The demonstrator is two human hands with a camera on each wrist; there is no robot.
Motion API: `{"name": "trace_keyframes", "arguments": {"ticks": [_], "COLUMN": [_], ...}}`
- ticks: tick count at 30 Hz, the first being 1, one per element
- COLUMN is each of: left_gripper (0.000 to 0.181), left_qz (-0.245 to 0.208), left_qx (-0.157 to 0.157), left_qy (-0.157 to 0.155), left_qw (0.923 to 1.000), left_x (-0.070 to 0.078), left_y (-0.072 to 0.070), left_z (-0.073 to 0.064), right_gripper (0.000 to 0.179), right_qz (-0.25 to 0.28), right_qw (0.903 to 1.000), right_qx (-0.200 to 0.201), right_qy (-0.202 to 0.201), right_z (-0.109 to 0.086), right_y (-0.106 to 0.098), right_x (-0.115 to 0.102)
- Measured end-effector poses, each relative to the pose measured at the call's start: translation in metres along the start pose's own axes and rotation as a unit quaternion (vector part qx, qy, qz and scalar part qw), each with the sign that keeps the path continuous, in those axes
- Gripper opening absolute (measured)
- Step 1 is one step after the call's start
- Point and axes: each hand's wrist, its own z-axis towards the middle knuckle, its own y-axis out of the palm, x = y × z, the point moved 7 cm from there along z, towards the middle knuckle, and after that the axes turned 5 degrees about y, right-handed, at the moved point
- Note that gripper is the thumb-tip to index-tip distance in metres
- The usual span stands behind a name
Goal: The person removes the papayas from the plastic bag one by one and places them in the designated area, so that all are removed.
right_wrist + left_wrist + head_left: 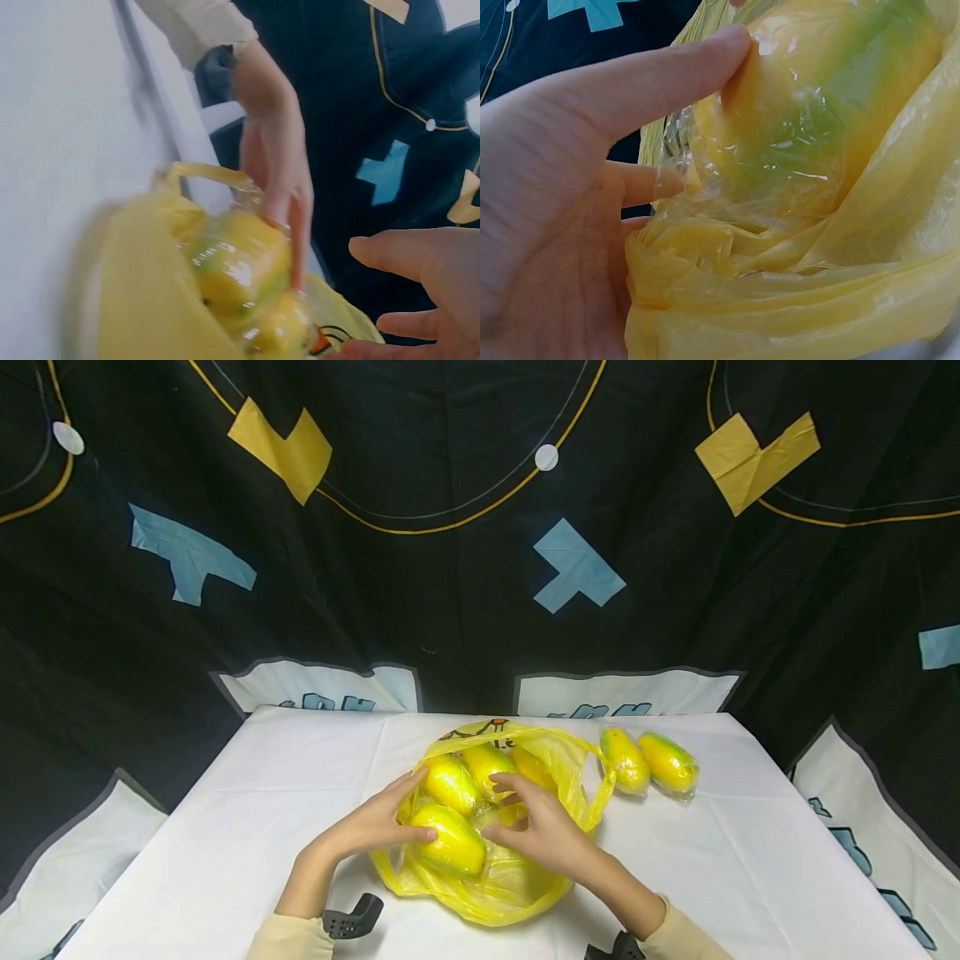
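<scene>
A yellow plastic bag [517, 893] lies with its mouth wide, holding several yellow-green mangoes in clear wrap. My left hand [375, 818] reaches over the bag's left rim, its straight thumb touching the nearest mango [450, 842]. In the left wrist view that mango [817, 112] is beside the thumb, and the other fingers are partly hidden behind wrap and bag. My right hand [547, 827] hovers over the bag's right side, thumb and fingers spread with nothing between them. Two more mangoes [450, 783] [486, 767] lie deeper in the bag, near the fingertips.
Two wrapped mangoes [625, 762] [669, 763] lie side by side on the white table [750, 860], right of the bag. A bag handle loop [602, 797] extends toward them. Behind the table hangs a dark curtain [450, 610] with blue and yellow shapes.
</scene>
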Motion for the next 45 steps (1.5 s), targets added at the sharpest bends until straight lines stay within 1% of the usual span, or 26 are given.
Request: {"name": "trace_keyframes", "arguments": {"ticks": [2,5,11,15,19,25,29,35,45], "left_gripper": [0.097,0.097,0.096,0.096,0.095,0.096,0.095,0.095,0.091], "left_qz": [0.000,-0.001,0.001,0.002,0.003,0.005,0.006,0.005,0.012], "left_qx": [0.000,0.001,0.002,0.000,-0.001,0.000,-0.001,-0.003,-0.003], "left_qy": [-0.001,-0.002,-0.002,-0.001,0.002,-0.004,-0.009,-0.010,-0.012], "left_qw": [1.0000,1.0000,1.0000,1.0000,1.0000,1.0000,0.9999,0.9999,0.9998], "left_x": [0.000,0.000,0.000,0.000,0.000,0.001,0.001,0.001,0.002], "left_y": [0.000,0.000,0.000,0.000,0.000,0.000,0.000,0.000,0.001], "left_z": [0.000,0.000,-0.001,-0.001,-0.001,0.000,0.000,0.001,0.000], "right_gripper": [0.067,0.069,0.070,0.070,0.068,0.070,0.072,0.076,0.074], "right_qz": [0.010,-0.008,-0.047,-0.061,-0.079,-0.150,-0.180,-0.196,-0.192], "right_qw": [0.9998,0.9993,0.9979,0.9974,0.9965,0.9886,0.9836,0.9802,0.9803], "right_qx": [-0.019,-0.034,-0.041,-0.036,-0.027,-0.004,0.009,0.028,0.042], "right_qy": [0.006,0.010,0.015,0.013,0.001,-0.001,-0.006,-0.011,-0.017], "right_z": [0.002,0.004,0.008,0.010,0.011,0.011,0.011,0.012,0.010], "right_y": [0.009,0.020,0.038,0.047,0.052,0.058,0.061,0.063,0.065], "right_x": [0.003,0.005,0.008,0.009,0.006,0.006,0.007,0.009,0.009]}}
